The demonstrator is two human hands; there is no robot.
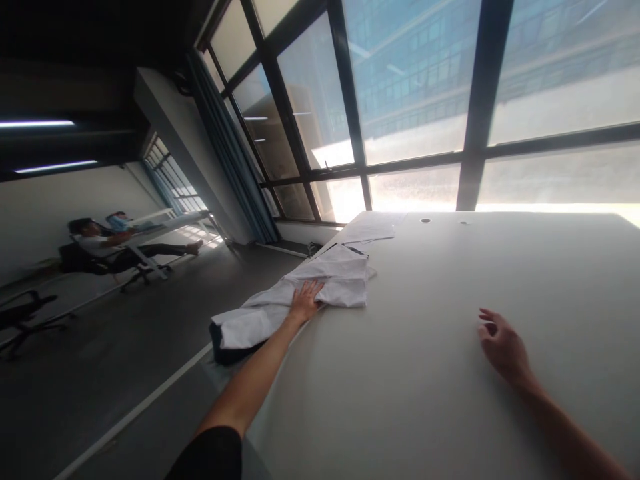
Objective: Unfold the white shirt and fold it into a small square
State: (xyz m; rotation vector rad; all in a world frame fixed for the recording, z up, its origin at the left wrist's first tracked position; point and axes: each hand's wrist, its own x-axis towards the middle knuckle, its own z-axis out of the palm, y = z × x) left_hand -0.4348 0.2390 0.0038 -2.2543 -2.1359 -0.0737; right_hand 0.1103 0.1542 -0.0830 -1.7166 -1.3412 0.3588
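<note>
In the head view, looking down over a white table; resting the left hand, palm down with fingers spread, on a rumpled white cloth along the table's left edge; cannot tell whether pinching any fold beneath the palm, but showing no clear grasp; holding the right hand at the table's right part, released, with fingers loosely curled and nothing seen in them; cannot tell whether touching the tabletop or just above it; judging the step in hand as steadying or pressing down the cloth at the table's left edge; noting dark fabric under the cloth's near end, past that same edge; to shift the cloth, would need to close the left fingers on a fold, perhaps bringing the right hand leftward across the table; showing also a pale sheet near the table's far left corner, windows beyond the table's far edge, and a seated person well off to the table's left.
</note>
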